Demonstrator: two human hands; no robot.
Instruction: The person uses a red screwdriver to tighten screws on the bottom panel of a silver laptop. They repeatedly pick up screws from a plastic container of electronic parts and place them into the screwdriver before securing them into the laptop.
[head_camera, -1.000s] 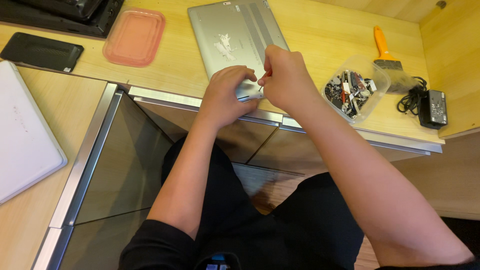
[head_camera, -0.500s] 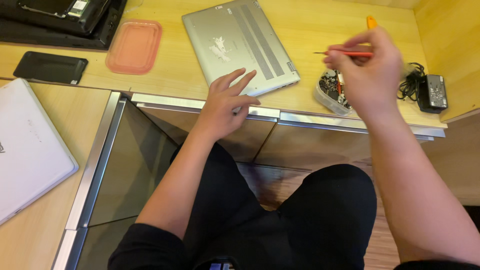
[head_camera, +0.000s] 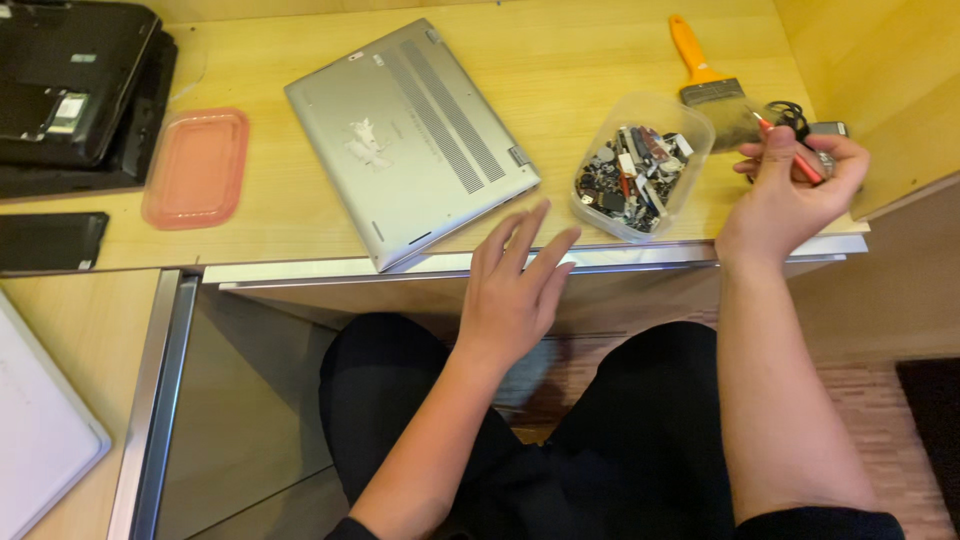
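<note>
The right hand (head_camera: 790, 195) is closed around a slim red-handled screwdriver (head_camera: 795, 155) beyond the clear plastic tub of small parts (head_camera: 640, 170), while the left hand (head_camera: 515, 285), fingers spread and empty, hovers at the table (head_camera: 600, 60) edge just right of the upturned silver laptop (head_camera: 410, 135), which wants steadying flat.

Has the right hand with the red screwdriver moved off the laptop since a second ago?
Yes. The right hand went right, from the silver laptop past the clear parts tub.
</note>
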